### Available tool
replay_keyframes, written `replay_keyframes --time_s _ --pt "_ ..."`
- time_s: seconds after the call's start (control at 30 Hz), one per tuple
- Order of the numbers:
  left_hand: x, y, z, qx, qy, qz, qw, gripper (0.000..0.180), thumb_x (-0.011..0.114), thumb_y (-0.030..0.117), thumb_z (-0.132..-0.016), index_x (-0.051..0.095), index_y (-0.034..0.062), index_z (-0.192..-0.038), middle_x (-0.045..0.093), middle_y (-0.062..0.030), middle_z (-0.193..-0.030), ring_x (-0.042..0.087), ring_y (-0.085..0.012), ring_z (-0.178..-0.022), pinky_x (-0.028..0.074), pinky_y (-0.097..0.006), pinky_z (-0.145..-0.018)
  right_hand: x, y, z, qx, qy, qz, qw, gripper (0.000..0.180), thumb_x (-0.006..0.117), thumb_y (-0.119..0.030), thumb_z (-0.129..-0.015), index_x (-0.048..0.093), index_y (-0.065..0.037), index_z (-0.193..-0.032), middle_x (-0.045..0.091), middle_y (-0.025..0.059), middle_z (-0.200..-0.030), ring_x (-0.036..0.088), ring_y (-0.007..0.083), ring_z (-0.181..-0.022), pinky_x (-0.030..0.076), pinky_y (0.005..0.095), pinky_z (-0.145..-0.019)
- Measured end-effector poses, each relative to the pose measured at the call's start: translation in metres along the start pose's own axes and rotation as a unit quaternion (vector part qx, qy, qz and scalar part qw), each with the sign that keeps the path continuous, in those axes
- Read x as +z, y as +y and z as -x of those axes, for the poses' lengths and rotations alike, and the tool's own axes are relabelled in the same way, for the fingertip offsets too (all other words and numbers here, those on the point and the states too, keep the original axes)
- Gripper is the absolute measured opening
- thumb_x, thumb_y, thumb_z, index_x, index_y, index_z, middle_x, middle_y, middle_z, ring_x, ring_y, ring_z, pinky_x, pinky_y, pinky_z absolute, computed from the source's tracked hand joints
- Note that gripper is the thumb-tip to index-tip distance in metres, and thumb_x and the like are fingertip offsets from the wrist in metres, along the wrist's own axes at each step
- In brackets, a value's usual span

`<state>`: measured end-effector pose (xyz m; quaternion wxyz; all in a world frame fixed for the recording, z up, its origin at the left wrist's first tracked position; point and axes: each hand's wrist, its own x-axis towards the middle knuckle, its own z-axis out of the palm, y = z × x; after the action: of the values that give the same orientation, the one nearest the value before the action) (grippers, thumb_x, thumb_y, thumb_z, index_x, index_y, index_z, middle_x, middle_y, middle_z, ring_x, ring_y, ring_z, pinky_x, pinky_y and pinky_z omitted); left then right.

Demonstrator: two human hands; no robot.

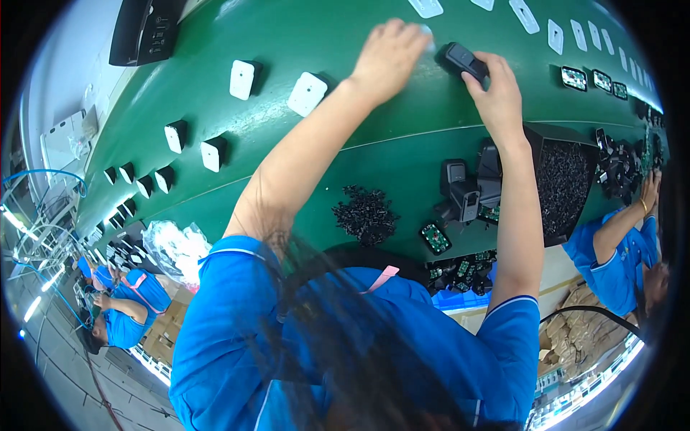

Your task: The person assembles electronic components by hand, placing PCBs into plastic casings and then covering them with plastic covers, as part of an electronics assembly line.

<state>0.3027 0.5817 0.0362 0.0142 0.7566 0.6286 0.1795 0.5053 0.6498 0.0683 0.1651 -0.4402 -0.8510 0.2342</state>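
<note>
My right hand (496, 90) grips a black plastic housing (463, 60), thumb on its near side and fingers at its right edge, above the green bench. To its left, my left hand (392, 61) has its fingers curled together. A pale, blurred edge (429, 37) shows at those fingertips; its kind is hard to make out. White face plates (525, 16) lie in a row beyond my hands. Left of my left forearm stand black housings with white fronts (307, 94).
A heap of small black parts (365, 215) lies near me, with a circuit board (435, 238) and black housings (460, 190) to its right. A black bin (568, 179) holds more small parts. Co-workers (133, 309) sit at both sides. A black box (147, 32) stands far left.
</note>
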Motion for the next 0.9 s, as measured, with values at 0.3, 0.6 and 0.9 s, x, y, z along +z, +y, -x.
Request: replay_keyframes --time_s 0.3,0.6,0.9 --pt "-0.009 -0.003 0.024 -0.074 0.109 0.255 0.958 0.066 0.053 -0.016 -0.074 0.042 0.0063 -0.135 0.048 -0.0135 -0.135 0.045 -0.0347 -0.125 0.04 -0.04 -0.104 0.011 -0.036 -0.013 -0.108 0.026 0.022 0.994 0.037 0.068 -0.011 -0.08 0.061 -0.011 -0.116 0.061 0.0068 -0.105 0.057 0.0277 -0.098 0.049 0.0375 -0.082" --pt "-0.021 -0.003 0.038 -0.124 0.068 0.315 0.938 0.062 0.045 -0.018 -0.078 0.046 0.0092 -0.135 0.048 -0.0118 -0.137 0.047 -0.0315 -0.126 0.041 -0.038 -0.105 0.022 -0.049 -0.019 -0.155 -0.036 0.044 0.986 0.036 0.066 -0.01 -0.08 0.061 -0.012 -0.115 0.061 0.0034 -0.106 0.057 0.0245 -0.1 0.051 0.0368 -0.081" --pt "-0.015 0.0 0.048 -0.141 0.051 0.325 0.934 0.059 0.041 -0.019 -0.079 0.047 0.0076 -0.132 0.049 -0.0114 -0.137 0.048 -0.0308 -0.126 0.043 -0.037 -0.103 0.03 -0.047 -0.024 -0.187 -0.06 0.083 0.977 0.038 0.067 -0.009 -0.079 0.061 -0.013 -0.117 0.059 0.0029 -0.102 0.057 0.023 -0.098 0.052 0.0351 -0.08"
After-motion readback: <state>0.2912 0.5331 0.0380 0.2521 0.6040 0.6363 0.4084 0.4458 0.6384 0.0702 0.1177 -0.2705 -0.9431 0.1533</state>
